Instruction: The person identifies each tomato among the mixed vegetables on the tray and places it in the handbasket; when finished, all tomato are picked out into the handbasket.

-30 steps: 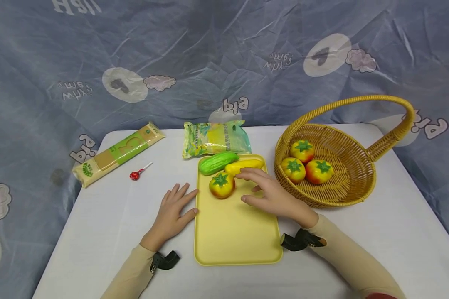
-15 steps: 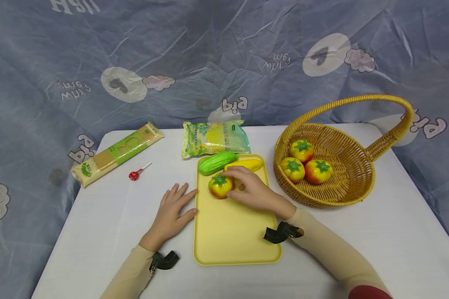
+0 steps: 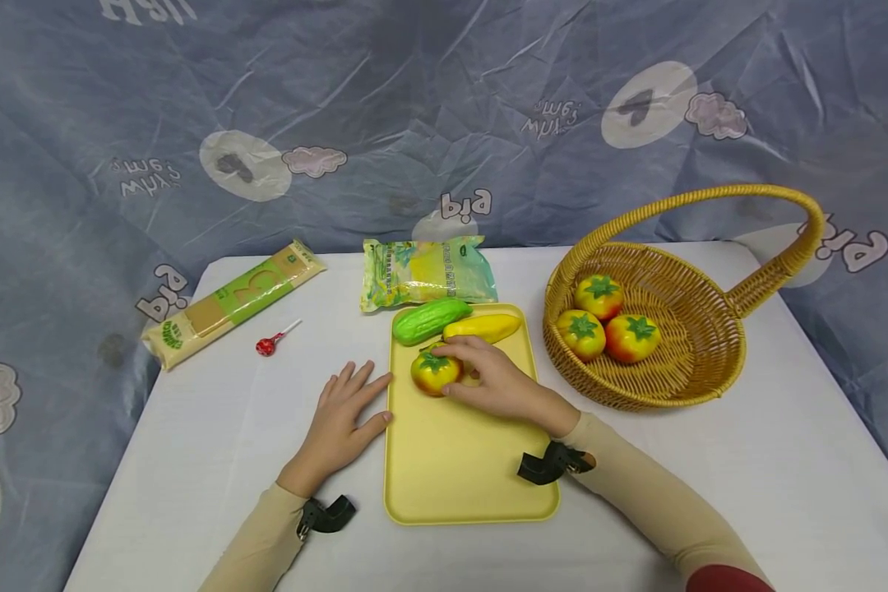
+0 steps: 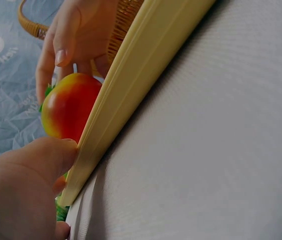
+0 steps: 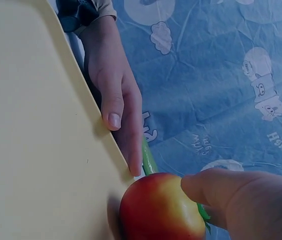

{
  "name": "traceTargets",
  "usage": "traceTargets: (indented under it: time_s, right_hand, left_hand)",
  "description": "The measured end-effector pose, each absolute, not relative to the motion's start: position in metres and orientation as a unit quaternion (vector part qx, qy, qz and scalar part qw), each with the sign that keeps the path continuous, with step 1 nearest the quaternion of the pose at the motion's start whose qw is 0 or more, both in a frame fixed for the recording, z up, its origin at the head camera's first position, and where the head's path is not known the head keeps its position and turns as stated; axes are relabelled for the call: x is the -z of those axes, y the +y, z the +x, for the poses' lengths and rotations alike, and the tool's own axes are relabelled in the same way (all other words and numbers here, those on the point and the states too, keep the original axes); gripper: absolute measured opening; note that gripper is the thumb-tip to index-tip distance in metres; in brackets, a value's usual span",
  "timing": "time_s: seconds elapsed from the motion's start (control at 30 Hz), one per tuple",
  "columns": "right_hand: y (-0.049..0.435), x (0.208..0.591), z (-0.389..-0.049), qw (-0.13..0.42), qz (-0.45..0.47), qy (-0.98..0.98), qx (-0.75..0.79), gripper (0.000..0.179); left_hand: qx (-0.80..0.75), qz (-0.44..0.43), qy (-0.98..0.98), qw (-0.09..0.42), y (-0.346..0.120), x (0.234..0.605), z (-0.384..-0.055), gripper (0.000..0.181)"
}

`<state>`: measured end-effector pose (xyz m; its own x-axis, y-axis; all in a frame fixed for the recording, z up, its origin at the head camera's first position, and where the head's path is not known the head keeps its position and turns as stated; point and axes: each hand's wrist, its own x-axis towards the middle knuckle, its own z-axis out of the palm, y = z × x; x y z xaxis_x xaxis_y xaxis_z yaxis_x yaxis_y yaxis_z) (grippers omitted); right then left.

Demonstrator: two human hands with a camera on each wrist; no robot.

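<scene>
In the head view my right hand (image 3: 497,380) holds a yellow-red toy tomato (image 3: 431,376) at the upper part of a yellow tray (image 3: 474,477), thumb on its near side and fingers at its top. The thumb meets the tomato (image 5: 163,207) in the right wrist view; the fingers beyond are mostly hidden. My left hand (image 3: 344,423) lies spread on the table, its thumb and index fingertip at the tray's left rim. Behind the tomato on the tray lie a green toy cucumber-like vegetable (image 3: 431,321) and a yellow toy banana (image 3: 488,327).
At right stands a wicker basket (image 3: 684,329) with a tall handle and 3 similar tomatoes (image 3: 632,338). A green-yellow packet (image 3: 429,273) lies behind the tray. Further left are a long noodle-like pack (image 3: 233,304) and a red lollipop (image 3: 266,346) on the white table.
My right hand has moved left from above the tray and taken hold of the tomato, which has tilted slightly. The left hand has stayed in place.
</scene>
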<state>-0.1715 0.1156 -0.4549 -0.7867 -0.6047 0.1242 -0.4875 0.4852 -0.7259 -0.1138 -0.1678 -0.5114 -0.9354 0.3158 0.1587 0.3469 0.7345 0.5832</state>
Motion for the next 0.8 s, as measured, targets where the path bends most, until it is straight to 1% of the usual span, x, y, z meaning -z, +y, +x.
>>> traceTargets:
  time_s: [0.27,0.57,0.8]
  right_hand:
    - [0.1157,0.4562,-0.1711,0.079,-0.322,0.856,0.397,0.051]
    - [0.1152,0.4581,-0.1694,0.088,-0.325,0.846,0.413,0.041]
    - [0.1132,0.4619,-0.1668,0.099,-0.307,0.844,0.429,0.044]
  left_hand:
    - [0.317,-0.178,-0.931,0.024,-0.1676,0.5108,-0.1146,0.055]
    - [0.311,-0.175,-0.934,0.025,-0.1673,0.5114,-0.1155,0.055]
    - [0.312,-0.174,-0.934,0.025,-0.167,0.5115,-0.1146,0.055]
